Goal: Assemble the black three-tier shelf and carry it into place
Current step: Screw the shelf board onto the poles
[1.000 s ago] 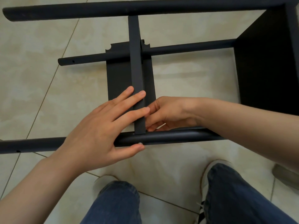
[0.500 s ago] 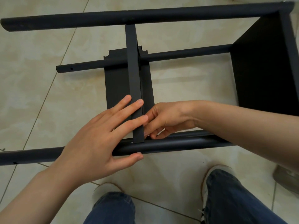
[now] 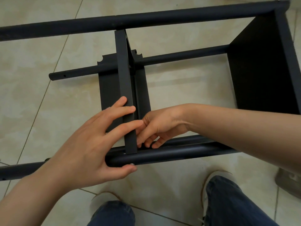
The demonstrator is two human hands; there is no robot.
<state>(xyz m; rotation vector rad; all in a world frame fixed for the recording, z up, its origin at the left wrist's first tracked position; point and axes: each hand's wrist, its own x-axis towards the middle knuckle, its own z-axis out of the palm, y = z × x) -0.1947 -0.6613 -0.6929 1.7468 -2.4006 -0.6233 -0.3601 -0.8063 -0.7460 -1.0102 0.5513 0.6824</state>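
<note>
Shelf (image 3: 146,18) lay sideways on floor (image 3: 32,95), matte black tubes, panels; we saw left hand (image 3: 91,149) fingers straight over middle panel (image 3: 124,75), right hand (image 3: 161,124) fingers curled at joint, grasp unclear.

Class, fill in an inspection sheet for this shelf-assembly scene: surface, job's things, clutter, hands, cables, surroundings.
Surface: beige tiled floor.
Job's things: black shelf frame lies on its side; shelf panel stands edge-up between far tube and near tube; end panel fitted at right.
Clutter: grey object at right edge, unidentifiable.
Hands: left hand lays straight fingers across the panel edge, thumb against near tube; right hand has fingers curled at the joint, contents hidden.
Cables: nothing seen.
Surroundings: person's jeans, shoes.
</note>
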